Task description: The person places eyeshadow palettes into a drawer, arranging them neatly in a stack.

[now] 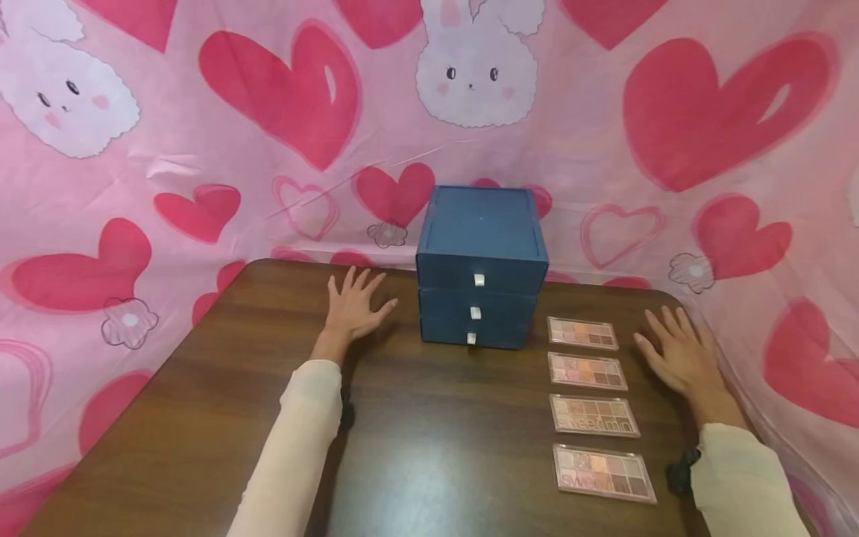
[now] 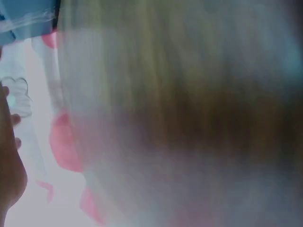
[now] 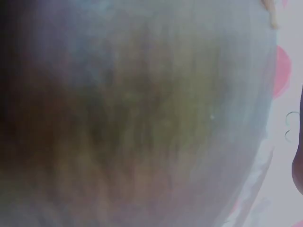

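My left hand (image 1: 353,306) rests on the brown table with its fingers spread, left of a blue drawer box (image 1: 482,224). My right hand (image 1: 681,354) lies at the table's right side, fingers apart and holding nothing. Between the box and that hand, several flat eyeshadow palettes form a column: the back one (image 1: 581,333), one below it (image 1: 587,371), another (image 1: 594,415) and the front one (image 1: 604,473). In the left wrist view, part of the left hand (image 2: 10,156) shows at the left edge, with a corner of the blue box (image 2: 28,21) above.
The wooden table (image 1: 429,447) reaches back to a pink curtain (image 1: 570,149) printed with hearts and rabbits, which also hangs along both sides. Three white pull tabs show on the box's front. Blurred tabletop fills most of both wrist views.
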Available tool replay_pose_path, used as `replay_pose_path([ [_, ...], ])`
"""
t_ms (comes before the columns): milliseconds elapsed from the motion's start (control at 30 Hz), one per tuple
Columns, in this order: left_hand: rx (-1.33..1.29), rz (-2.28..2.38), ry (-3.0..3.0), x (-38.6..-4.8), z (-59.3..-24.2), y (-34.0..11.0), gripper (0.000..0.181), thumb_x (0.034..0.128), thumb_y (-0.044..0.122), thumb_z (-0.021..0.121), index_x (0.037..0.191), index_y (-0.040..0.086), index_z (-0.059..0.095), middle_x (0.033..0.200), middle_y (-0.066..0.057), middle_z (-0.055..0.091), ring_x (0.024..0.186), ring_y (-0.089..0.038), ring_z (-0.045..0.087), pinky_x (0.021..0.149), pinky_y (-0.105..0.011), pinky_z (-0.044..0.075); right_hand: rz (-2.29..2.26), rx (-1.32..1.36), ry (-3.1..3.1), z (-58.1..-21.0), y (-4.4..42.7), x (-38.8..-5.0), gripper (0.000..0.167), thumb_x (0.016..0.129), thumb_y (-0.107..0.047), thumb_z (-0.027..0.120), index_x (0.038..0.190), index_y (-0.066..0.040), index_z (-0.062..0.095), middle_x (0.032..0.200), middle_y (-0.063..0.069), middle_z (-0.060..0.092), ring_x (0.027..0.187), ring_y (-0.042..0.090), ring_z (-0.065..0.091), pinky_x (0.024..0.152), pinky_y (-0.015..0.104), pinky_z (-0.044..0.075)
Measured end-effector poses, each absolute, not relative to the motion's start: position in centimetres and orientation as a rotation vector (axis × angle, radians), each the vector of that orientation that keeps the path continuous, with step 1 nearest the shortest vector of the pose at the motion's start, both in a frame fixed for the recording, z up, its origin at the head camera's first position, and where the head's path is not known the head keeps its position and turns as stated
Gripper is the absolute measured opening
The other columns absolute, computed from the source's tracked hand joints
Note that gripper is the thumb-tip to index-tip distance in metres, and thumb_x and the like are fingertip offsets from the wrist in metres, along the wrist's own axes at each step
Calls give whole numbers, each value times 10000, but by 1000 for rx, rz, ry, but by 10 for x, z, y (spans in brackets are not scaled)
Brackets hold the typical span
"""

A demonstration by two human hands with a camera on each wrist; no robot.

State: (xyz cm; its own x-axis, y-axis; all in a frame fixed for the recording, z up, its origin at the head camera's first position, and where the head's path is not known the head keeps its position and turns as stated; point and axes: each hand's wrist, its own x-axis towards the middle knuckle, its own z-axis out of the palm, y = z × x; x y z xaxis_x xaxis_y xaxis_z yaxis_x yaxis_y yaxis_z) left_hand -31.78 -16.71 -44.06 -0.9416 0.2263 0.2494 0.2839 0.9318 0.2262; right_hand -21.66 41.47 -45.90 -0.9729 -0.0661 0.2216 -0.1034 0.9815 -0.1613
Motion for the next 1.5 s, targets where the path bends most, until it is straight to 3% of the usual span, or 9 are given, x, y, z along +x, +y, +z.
replay_pose_path([
  [167, -446, -616, -2803, -315, -423, -157, 697, 962, 582, 472, 1533, 184, 464, 1607, -155, 429, 1531, -406, 281, 1211, -733, 113, 418, 176, -2795, -446, 397, -217, 663, 1064, -438, 382, 1512, 50, 389, 1544, 390, 346, 1478, 560, 238, 1168, 709, 182],
  [267, -454, -897, -2735, -314, -405, -148, 649, 985, 531, 487, 1547, 209, 446, 1602, -126, 451, 1510, -362, 359, 1220, -681, 212, 559, 188, -2694, -429, 377, -213, 587, 1061, -374, 434, 1473, 43, 462, 1488, 380, 440, 1398, 571, 361, 1110, 707, 277],
  [333, -467, -1109, -2653, -314, -393, -143, 610, 1002, 470, 503, 1551, 214, 440, 1596, -119, 462, 1482, -350, 416, 1208, -642, 291, 660, 178, -2617, -415, 359, -207, 509, 1053, -331, 478, 1421, 15, 542, 1405, 341, 552, 1311, 527, 487, 1076, 636, 363],
  [433, -539, -1404, -2491, -315, -375, -133, 567, 1018, 345, 520, 1549, 160, 441, 1583, -153, 471, 1448, -380, 457, 1184, -620, 356, 794, 214, -2482, -396, 327, -199, 354, 1025, -235, 556, 1264, -1, 671, 1146, 265, 716, 1028, 275, 670, 940, 348, 495],
  [500, -622, -1539, -2402, -317, -365, -127, 555, 1018, 264, 520, 1542, 100, 440, 1582, -187, 459, 1448, -398, 451, 1193, -588, 362, 869, 307, -2393, -388, 307, -195, 246, 999, -139, 593, 1137, 21, 719, 971, 220, 754, 828, 51, 645, 775, 165, 484],
  [633, -733, -1625, -2347, -323, -347, -114, 576, 1007, 224, 530, 1553, 82, 417, 1609, -177, 425, 1476, -389, 416, 1212, -546, 352, 1014, 495, -2318, -377, 272, -192, 147, 959, -10, 617, 1024, 45, 736, 868, 209, 763, 768, -186, 567, 695, 23, 455],
  [867, -771, -1692, -2429, -334, -323, -101, 724, 963, 280, 619, 1608, 152, 315, 1681, -75, 322, 1543, -362, 309, 1224, -524, 339, 1494, 590, -2469, -370, 217, -195, 305, 1050, -132, 514, 1184, 91, 676, 1002, 199, 769, 898, -68, 670, 800, 108, 534],
  [1133, -773, -1787, -2499, -337, -325, -98, 744, 955, 283, 612, 1620, 206, 287, 1707, -41, 256, 1569, -284, 270, 1255, -489, 295, 2086, 601, -2386, -354, 176, -215, 495, 1096, -227, 397, 1320, 196, 527, 965, -149, 755, 943, 5, 719, 888, 165, 565],
  [1500, -796, -1915, -2401, -339, -328, -96, 735, 949, 176, 592, 1606, 87, 273, 1688, -116, 257, 1559, -314, 275, 1261, -474, 277, 2478, 424, -2236, -355, 152, -230, 618, 1101, -334, 387, 1403, 202, 447, 916, -116, 778, 942, 45, 740, 883, 186, 581],
])
